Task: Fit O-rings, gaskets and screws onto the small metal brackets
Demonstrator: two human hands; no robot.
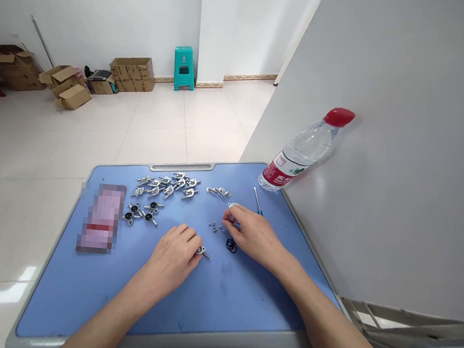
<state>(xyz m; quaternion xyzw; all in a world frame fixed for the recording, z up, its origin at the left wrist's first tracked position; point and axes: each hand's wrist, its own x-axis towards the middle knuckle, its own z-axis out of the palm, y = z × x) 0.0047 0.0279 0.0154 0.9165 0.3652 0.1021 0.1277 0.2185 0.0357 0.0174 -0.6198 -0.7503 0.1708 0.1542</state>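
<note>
My left hand (177,253) is closed round a small silver metal fitting (201,251), whose flange and thin nozzle stick out past the fingertips. To the right, my right hand (251,232) has its thumb and fingers pinched together low over the tabletop; what lies between them is too small to make out. A silver plate-like piece (232,205) peeks out just beyond those fingers. Several tiny metal balls or screws (214,227) lie left of the right hand. Black rubber rings (231,245) sit beneath its edge. A screwdriver (257,199) lies behind it, its blue handle partly hidden.
Silver fittings (168,191), fittings with black centres (149,217) and small silver parts (219,192) lie on the blue table (95,297). A blurred purple object (102,211) is at left. A water bottle (299,153) stands by the grey panel (400,156) at right.
</note>
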